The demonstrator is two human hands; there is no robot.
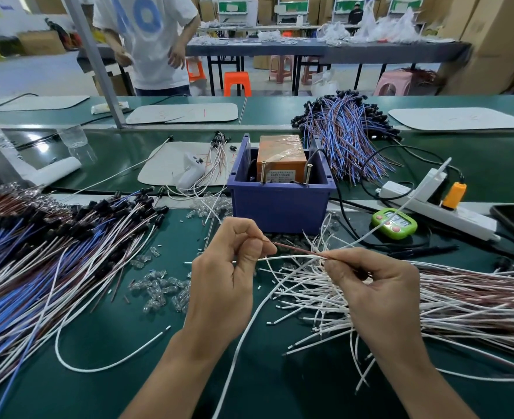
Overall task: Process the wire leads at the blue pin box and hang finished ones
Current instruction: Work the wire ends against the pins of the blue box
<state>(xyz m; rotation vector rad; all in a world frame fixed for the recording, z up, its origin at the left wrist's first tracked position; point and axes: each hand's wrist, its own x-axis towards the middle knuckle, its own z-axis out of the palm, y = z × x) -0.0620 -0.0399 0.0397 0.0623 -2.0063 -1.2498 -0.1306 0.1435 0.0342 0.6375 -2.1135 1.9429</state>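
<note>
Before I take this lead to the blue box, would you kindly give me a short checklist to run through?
1. Left hand pinches the brown lead near its end: ok.
2. Right hand pinches the same lead further along: ok.
3. Only one lead picked up: cannot tell, as a white lead runs right up to the right fingertips.
4. Lead tip ready: cannot tell, hidden by the left fingers.
5. Blue box stands just beyond the hands, open side up: ok.
</note>
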